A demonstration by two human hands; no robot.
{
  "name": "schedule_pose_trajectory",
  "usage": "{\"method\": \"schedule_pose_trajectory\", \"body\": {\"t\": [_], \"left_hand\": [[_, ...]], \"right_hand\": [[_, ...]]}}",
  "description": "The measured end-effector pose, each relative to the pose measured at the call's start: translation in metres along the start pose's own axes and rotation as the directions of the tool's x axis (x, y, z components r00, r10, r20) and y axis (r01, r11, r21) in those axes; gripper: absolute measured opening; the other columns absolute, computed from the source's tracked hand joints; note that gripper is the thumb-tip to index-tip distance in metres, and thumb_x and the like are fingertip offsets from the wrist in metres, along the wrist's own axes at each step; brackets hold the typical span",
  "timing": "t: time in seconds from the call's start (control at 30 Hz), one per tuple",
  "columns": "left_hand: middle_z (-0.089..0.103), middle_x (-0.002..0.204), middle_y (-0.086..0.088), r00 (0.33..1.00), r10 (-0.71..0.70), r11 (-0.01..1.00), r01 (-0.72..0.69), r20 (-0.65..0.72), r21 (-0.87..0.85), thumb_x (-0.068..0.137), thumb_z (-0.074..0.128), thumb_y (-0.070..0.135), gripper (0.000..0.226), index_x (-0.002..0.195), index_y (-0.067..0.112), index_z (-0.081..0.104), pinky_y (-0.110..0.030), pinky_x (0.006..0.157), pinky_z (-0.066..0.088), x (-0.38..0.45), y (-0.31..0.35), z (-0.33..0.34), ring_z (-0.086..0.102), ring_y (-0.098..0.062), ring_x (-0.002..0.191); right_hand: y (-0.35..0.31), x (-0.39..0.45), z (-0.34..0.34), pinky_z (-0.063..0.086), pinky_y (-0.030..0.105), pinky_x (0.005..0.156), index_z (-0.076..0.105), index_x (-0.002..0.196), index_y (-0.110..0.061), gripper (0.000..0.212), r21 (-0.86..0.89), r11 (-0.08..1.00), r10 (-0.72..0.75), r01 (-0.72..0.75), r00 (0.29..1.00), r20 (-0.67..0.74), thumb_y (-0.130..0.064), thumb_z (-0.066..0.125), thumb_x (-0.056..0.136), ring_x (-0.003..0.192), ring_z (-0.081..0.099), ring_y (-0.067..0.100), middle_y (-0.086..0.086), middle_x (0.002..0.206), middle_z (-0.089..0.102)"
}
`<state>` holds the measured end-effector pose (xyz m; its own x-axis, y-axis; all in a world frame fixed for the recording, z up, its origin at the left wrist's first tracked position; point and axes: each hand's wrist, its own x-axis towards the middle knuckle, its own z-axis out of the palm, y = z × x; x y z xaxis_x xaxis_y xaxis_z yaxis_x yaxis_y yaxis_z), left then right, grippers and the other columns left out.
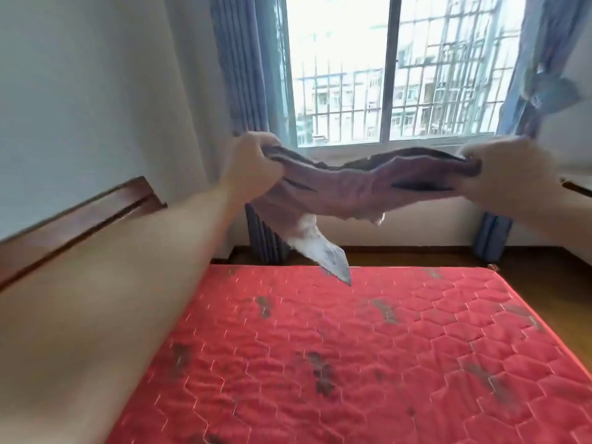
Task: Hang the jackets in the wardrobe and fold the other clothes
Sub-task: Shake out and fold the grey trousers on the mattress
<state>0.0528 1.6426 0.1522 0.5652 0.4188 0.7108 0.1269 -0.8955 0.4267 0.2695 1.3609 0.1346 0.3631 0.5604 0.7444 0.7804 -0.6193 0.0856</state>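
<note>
So far, little of the job shows as finished: you have one mauve-grey garment [362, 187] up in the air between both hands, stretched roughly level in front of the window [387, 68] and above the far edge of the red mattress [320, 363]. No folded pile lies on the mattress in view, and neither wardrobe nor jackets appear, so how much hanging is done cannot be told from here. My read is that this piece is at the spread-out step, before any fold is laid in; whether it is trousers or a top is hard to say through the blur, though a pale lining or pocket flap [323, 254] dangles from its underside, its tip close above the mattress edge. Your left hand [253, 161] is raised with the forearm running long from the lower left of the view, fingers curled tight round a bunched end of the cloth. Your right hand [503, 171] sits at about the same height on the other side, gripping the opposite end; it is blurred, so the fingers read as closed on the fabric but which ones pinch cannot be told. The garment sags slightly in the middle between the grips. Still to do, as I judge it: lay it flat, fold it, and go on to whatever clothes lie out of view. Blue curtains [243, 75] flank the window; a wooden headboard [80, 219] is at left.
</note>
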Motion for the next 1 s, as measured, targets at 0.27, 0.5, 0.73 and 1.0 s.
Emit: {"method": "schedule_pose_trajectory", "body": {"t": [0.27, 0.5, 0.73, 1.0], "left_hand": [[0.07, 0.079, -0.007, 0.818, -0.086, 0.996, 0.075, 0.569, 0.043, 0.063, 0.06, -0.001, 0.026, 0.076, 0.013, 0.078, -0.028, 0.077, 0.049, -0.284, -0.077, 0.138, 0.067, -0.028, 0.082], [0.065, 0.121, 0.007, 0.448, -0.306, 0.952, 0.167, 0.84, 0.258, 0.078, 0.048, 0.0, 0.052, 0.115, 0.031, 0.069, -0.027, 0.099, 0.042, -0.574, -0.122, 0.206, 0.056, -0.015, 0.118], [0.062, 0.125, 0.016, 0.257, -0.358, 0.926, -0.024, 0.898, 0.376, 0.09, 0.045, 0.015, 0.042, 0.121, 0.038, 0.059, -0.032, 0.099, 0.031, -0.769, -0.128, 0.194, 0.054, -0.011, 0.119], [0.058, 0.119, 0.012, 0.063, -0.385, 0.92, -0.054, 0.921, 0.388, 0.088, 0.042, 0.016, 0.045, 0.122, 0.04, 0.058, -0.037, 0.092, 0.042, -0.853, -0.097, 0.18, 0.055, -0.017, 0.115]], "right_hand": [[-0.037, -0.312, 0.114, 0.048, 0.03, 0.069, 0.057, 0.095, -0.026, 0.021, 0.036, 0.988, -0.128, 0.149, 0.673, 0.729, -0.042, 0.049, 0.084, 0.1, 0.062, 0.014, -0.01, 0.103, 0.06], [-0.099, -0.576, 0.161, 0.046, 0.031, 0.075, 0.055, 0.105, -0.027, 0.022, 0.054, 0.998, -0.058, 0.023, 0.335, 0.94, -0.019, 0.042, 0.09, 0.114, 0.052, 0.016, -0.007, 0.112, 0.051], [-0.14, -0.744, 0.158, 0.047, 0.033, 0.078, 0.051, 0.108, -0.029, 0.02, 0.016, 1.0, -0.012, -0.023, 0.189, 0.982, -0.024, 0.038, 0.093, 0.111, 0.052, 0.016, -0.008, 0.112, 0.05], [-0.154, -0.842, 0.125, 0.046, 0.037, 0.083, 0.04, 0.116, -0.031, 0.033, 0.038, 0.989, -0.051, -0.142, -0.085, 0.995, -0.022, 0.042, 0.084, 0.114, 0.053, 0.021, -0.004, 0.118, 0.054]]}}
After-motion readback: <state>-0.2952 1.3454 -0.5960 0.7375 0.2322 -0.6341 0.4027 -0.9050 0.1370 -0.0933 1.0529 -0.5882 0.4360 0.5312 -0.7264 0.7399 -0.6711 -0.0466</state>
